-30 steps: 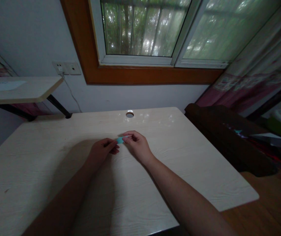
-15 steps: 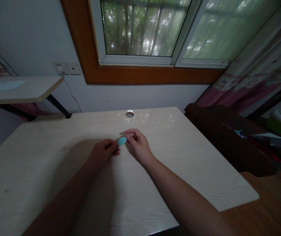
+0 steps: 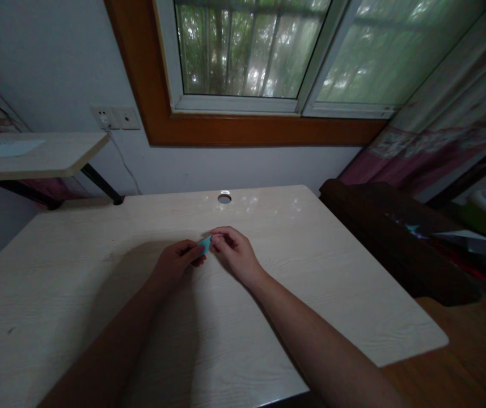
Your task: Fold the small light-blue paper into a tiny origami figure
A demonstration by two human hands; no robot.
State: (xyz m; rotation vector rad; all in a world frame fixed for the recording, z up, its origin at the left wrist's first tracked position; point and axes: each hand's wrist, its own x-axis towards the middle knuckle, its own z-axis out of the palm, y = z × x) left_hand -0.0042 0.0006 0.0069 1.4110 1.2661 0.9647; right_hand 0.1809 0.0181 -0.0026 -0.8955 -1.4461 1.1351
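Observation:
A small light-blue piece, perhaps folded paper [image 3: 205,244], is pinched between both hands just above the pale wooden desk [image 3: 98,294]. My left hand [image 3: 177,261] grips its left end with curled fingers. My right hand [image 3: 235,254] pinches its right end, fingers bent over it. Most of the piece is hidden by the fingertips, so its shape is unclear. Both forearms reach in from the bottom edge.
A round cable hole [image 3: 224,198] sits near the desk's far edge under the window. A raised side shelf [image 3: 34,153] stands at the left, wall sockets [image 3: 115,118] with a cord behind it. Dark wooden furniture [image 3: 396,238] with clutter lies at the right.
The hands have drawn closer together. The blue piece, well exposed half a second ago, is now mostly covered by the fingertips, and my right hand has shifted slightly left.

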